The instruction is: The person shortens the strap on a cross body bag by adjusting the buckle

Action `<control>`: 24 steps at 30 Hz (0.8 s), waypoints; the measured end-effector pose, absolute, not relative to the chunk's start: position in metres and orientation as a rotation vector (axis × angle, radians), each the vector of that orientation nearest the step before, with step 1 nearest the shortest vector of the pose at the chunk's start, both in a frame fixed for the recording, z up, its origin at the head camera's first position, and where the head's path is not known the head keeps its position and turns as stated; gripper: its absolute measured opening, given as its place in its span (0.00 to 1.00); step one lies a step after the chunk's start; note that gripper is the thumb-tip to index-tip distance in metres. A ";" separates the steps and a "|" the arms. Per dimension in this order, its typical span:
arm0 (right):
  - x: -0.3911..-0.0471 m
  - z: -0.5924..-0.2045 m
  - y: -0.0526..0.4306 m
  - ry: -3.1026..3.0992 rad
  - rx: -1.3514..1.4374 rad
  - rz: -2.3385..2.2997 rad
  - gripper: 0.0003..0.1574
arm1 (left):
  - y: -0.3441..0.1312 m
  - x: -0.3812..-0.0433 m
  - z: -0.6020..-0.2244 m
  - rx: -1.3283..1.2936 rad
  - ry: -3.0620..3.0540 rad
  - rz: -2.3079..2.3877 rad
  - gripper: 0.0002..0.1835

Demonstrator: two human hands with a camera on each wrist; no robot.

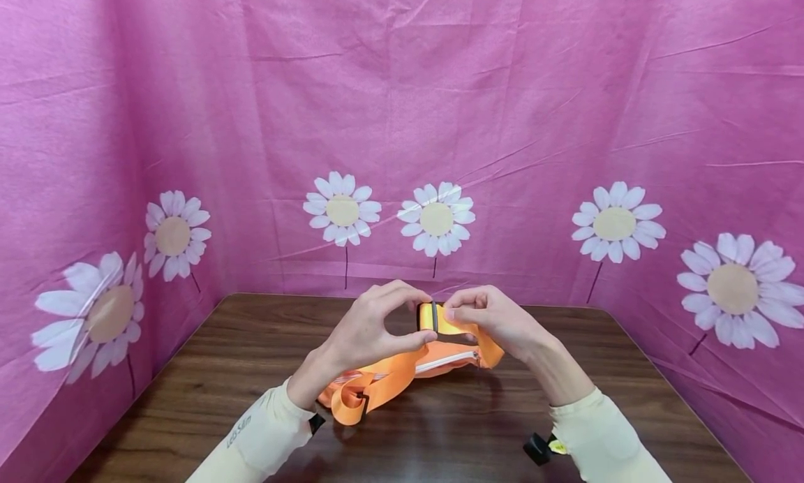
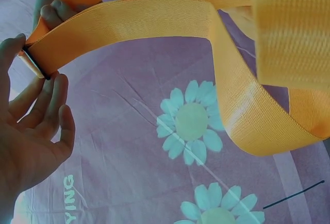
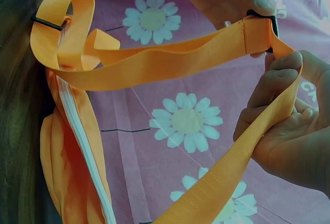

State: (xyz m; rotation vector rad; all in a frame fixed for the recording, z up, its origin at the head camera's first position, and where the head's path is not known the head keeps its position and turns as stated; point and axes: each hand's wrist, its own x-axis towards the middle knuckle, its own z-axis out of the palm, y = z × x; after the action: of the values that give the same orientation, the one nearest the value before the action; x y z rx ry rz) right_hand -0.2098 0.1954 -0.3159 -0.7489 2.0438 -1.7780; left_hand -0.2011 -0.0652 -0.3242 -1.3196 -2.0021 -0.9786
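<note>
My left hand (image 1: 367,329) pinches a black strap slider (image 1: 435,317) between thumb and fingertips, above the table. Orange webbing strap (image 3: 170,67) is threaded through this slider. Just to its right, my right hand (image 1: 499,322) pinches the strap's end part, thumb against fingers, as the right wrist view also shows. From there the strap (image 2: 139,20) hangs in loose loops. Below the hands lies an orange waist bag (image 3: 49,147) with a white zipper (image 1: 446,361). A second black slider (image 3: 47,23) sits on a strap loop at the bag's left end.
The bag lies on a dark wood-grain table (image 1: 251,357). A pink cloth (image 1: 502,120) printed with white daisies hangs behind and along both sides. Black wrist-camera pieces (image 1: 537,448) protrude beside the pale sleeves.
</note>
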 end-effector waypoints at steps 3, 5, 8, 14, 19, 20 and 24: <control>-0.210 -0.317 0.193 2.017 -0.759 -1.777 0.10 | -0.065 -0.200 -0.324 -1.325 -2.009 -0.937 0.25; -0.210 -0.317 0.192 2.013 -0.774 -1.777 0.12 | -0.064 -0.200 -0.324 -1.325 -2.011 -0.913 0.25; -0.210 -0.316 0.193 2.016 -0.784 -1.784 0.12 | -0.064 -0.201 -0.322 -1.316 -2.013 -0.895 0.25; -0.216 -0.313 0.210 2.000 -0.851 -1.728 0.14 | -0.069 -0.202 -0.317 -1.266 -2.031 -0.903 0.26; -0.224 -0.315 0.226 2.015 -0.907 -1.673 0.13 | -0.074 -0.201 -0.316 -1.216 -2.061 -0.956 0.26; -0.225 -0.316 0.228 2.012 -0.910 -1.681 0.13 | -0.074 -0.201 -0.317 -1.212 -2.069 -0.970 0.26; -0.228 -0.319 0.228 1.952 -0.901 -1.731 0.13 | -0.073 -0.201 -0.318 -1.222 -2.106 -1.057 0.27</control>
State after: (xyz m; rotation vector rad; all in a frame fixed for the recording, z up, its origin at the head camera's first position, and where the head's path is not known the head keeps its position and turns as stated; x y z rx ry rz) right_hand -0.2282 0.2279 -0.3195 -0.9010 1.9522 -1.7315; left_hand -0.2011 -0.0730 -0.3180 -1.2225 -2.1063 -1.0571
